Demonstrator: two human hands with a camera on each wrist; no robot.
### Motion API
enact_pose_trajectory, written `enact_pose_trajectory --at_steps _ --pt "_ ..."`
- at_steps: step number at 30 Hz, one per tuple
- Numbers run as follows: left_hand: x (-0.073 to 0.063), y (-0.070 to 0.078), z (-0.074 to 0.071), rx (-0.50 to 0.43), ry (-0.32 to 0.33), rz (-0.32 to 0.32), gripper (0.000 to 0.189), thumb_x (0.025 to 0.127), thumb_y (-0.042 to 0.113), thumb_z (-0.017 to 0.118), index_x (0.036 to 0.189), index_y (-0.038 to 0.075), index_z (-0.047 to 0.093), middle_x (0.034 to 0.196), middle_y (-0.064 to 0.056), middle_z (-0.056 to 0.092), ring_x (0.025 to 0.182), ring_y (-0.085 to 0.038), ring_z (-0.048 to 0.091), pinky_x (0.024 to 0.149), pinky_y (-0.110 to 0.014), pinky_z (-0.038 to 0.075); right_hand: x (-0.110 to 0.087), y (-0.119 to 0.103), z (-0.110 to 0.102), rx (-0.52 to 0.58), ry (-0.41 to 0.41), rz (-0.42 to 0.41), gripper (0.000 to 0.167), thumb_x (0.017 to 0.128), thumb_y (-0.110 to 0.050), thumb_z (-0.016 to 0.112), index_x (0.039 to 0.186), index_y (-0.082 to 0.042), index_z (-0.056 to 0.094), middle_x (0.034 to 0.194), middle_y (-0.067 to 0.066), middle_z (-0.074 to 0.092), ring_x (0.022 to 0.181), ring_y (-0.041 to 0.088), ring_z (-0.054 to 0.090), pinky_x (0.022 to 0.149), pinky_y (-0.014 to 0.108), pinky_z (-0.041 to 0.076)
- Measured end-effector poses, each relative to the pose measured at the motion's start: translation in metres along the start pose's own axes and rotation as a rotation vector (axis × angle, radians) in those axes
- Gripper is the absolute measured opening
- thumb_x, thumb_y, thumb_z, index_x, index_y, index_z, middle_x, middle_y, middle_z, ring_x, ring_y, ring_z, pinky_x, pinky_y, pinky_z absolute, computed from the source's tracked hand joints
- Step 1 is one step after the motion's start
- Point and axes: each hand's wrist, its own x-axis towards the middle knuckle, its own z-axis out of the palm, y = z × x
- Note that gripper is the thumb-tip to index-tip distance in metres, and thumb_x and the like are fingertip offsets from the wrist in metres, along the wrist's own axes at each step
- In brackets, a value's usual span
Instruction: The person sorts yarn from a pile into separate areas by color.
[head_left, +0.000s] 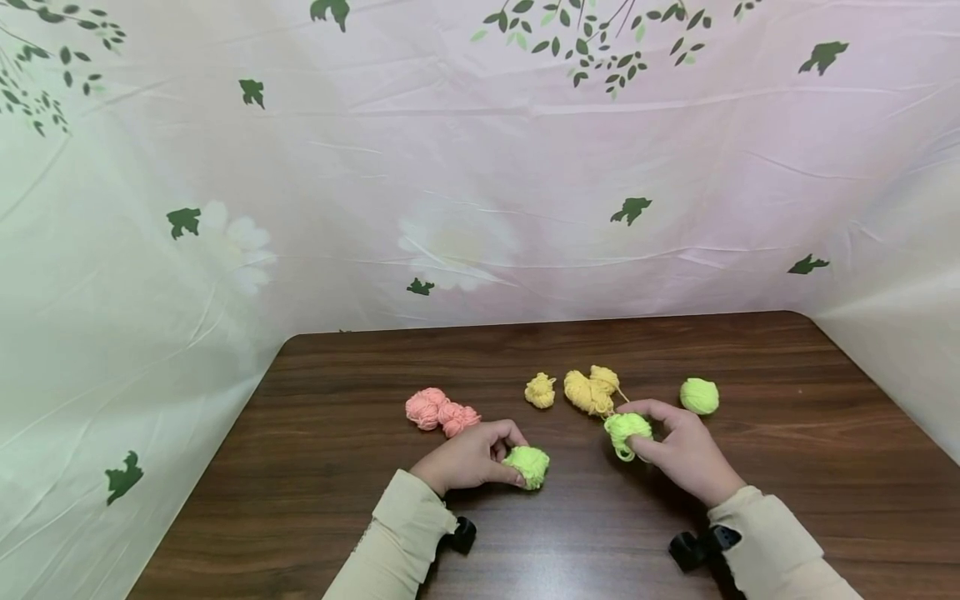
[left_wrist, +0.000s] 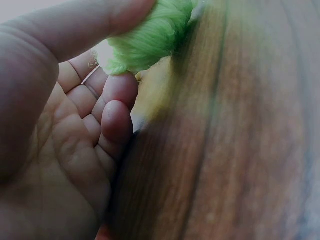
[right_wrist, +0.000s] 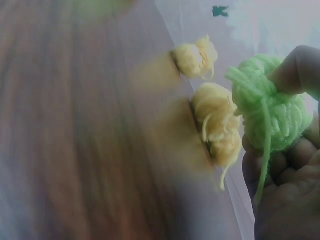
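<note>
My left hand pinches a small bright green yarn ball between thumb and fingers, near the middle of the table. In the left wrist view the thumb lies across that green ball. Farther right, my right hand grips a second green yarn ball, whose loose strand hangs down in the right wrist view. A third green ball lies on the table just beyond the right hand. Pink yarn balls sit right behind the left hand.
Yellow yarn balls lie together behind the right hand's ball, with a single yellow one to their left. The dark wooden table ends at a pale cloth backdrop printed with leaves and flowers. Black straps circle the wrists.
</note>
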Motion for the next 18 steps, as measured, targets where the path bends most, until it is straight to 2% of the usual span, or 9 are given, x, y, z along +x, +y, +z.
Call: enact_pose_trajectory --at_steps 10,18 --pt "0.001 -0.001 0.001 -0.007 0.007 0.001 0.032 0.078 0.012 0.087 0.102 0.02 0.068 0.075 0.007 0.055 0.068 -0.004 0.049 0.06 -0.019 0.04 0.003 0.011 -0.014 -0.034 0.057 -0.004 0.033 0.082 0.003 0.072 0.114 -0.003 0.07 0.1 0.009 0.071 0.071 0.006 0.058 0.055 0.026 0.051" --pt "0.0 0.0 0.0 -0.005 0.003 0.0 0.032 0.079 0.011 0.087 0.102 0.021 0.067 0.075 0.007 0.055 0.068 -0.004 0.048 0.06 -0.019 0.04 0.004 0.017 -0.027 -0.06 0.081 0.028 0.029 0.084 -0.002 0.074 0.113 -0.005 0.071 0.099 0.004 0.071 0.075 0.004 0.057 0.057 0.024 0.051"
